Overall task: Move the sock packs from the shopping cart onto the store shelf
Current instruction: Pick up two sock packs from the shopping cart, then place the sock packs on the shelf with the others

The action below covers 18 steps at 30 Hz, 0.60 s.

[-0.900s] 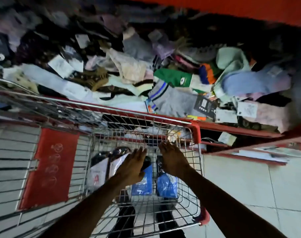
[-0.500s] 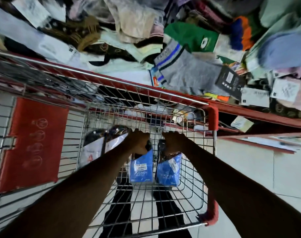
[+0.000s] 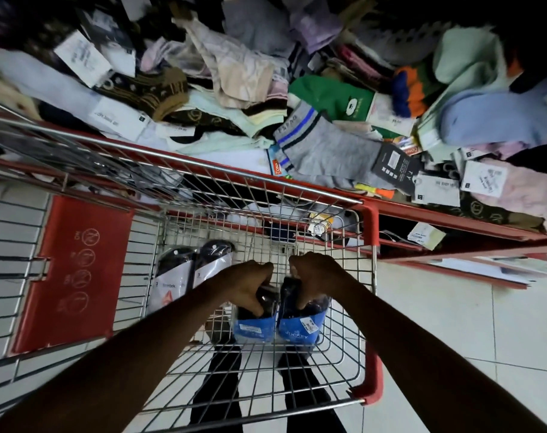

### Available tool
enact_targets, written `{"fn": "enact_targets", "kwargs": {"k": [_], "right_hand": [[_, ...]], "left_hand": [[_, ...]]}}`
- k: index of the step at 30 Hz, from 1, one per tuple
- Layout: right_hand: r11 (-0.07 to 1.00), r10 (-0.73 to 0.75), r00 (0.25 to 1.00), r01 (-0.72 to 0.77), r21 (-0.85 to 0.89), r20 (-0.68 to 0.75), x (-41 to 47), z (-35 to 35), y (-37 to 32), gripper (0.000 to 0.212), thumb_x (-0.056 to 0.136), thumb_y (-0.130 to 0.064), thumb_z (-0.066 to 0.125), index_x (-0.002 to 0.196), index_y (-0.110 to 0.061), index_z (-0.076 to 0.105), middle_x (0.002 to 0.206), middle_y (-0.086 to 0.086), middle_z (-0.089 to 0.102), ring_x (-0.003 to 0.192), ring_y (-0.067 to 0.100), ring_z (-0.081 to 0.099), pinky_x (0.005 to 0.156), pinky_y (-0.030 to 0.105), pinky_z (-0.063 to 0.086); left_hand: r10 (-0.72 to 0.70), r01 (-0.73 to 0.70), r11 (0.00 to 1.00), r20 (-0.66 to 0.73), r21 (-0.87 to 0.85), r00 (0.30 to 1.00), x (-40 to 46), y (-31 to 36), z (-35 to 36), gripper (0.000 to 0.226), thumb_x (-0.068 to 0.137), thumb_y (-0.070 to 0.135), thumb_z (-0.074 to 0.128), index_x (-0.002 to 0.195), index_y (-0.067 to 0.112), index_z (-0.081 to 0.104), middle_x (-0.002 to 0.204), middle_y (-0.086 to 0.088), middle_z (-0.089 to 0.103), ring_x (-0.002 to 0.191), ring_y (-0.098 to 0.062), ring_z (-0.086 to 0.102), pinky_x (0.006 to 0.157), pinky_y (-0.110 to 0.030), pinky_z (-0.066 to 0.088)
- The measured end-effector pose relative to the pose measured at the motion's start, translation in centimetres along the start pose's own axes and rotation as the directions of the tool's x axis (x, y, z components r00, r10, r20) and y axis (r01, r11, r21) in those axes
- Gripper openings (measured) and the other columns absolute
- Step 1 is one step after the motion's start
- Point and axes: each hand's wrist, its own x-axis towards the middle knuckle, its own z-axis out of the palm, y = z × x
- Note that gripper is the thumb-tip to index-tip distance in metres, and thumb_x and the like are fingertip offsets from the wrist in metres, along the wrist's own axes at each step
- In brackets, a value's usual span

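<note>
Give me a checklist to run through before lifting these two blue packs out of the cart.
1. Left hand closed on the left blue sock pack: ok.
2. Right hand closed on the right blue sock pack: ok.
3. Packs free of the shopping cart wires: cannot tell, their lower edges sit against the basket.
4. Path up clear above the hands: ok.
5. Free room on the store shelf: not ok, loose socks cover it.
6. White sock packs left for later: ok, untouched.
</note>
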Motion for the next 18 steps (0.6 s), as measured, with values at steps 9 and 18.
{"fn": "enact_targets", "kwargs": {"k": [9, 18], "right_hand": [[0.988, -0.137, 0.781, 0.156, -0.023, -0.609, -10.5, -8.5, -2.3, 0.059, 0.063, -0.057, 0.071, 0.104, -0.016, 0.063, 0.095, 0.004, 0.073, 0.093, 0.028, 0.069, 0.079, 0.036, 0.055], [0.986, -0.156, 0.597, 0.053, -0.155, -0.787, -27.0, -24.1, -7.6, 0.055, 0.061, -0.054, 0.073, 0.111, -0.031, 0.063, 0.107, -0.002, 0.072, 0.102, 0.024, 0.064, 0.073, 0.031, 0.043]], "left_hand": [[0.048, 0.032, 0.988, -0.495, 0.152, 0.868, -14.2, 5.7, -9.1, 0.064, 0.066, 0.042, 0.080, 0.120, 0.026, 0.050, 0.102, 0.005, 0.073, 0.086, -0.013, 0.069, 0.065, -0.023, 0.051], [0.145, 0.085, 0.959, -0.726, 0.270, 0.672, -28.0, 14.6, -22.7, 0.059, 0.064, 0.044, 0.080, 0.116, 0.033, 0.054, 0.088, 0.012, 0.068, 0.066, -0.003, 0.056, 0.047, -0.007, 0.032]]}}
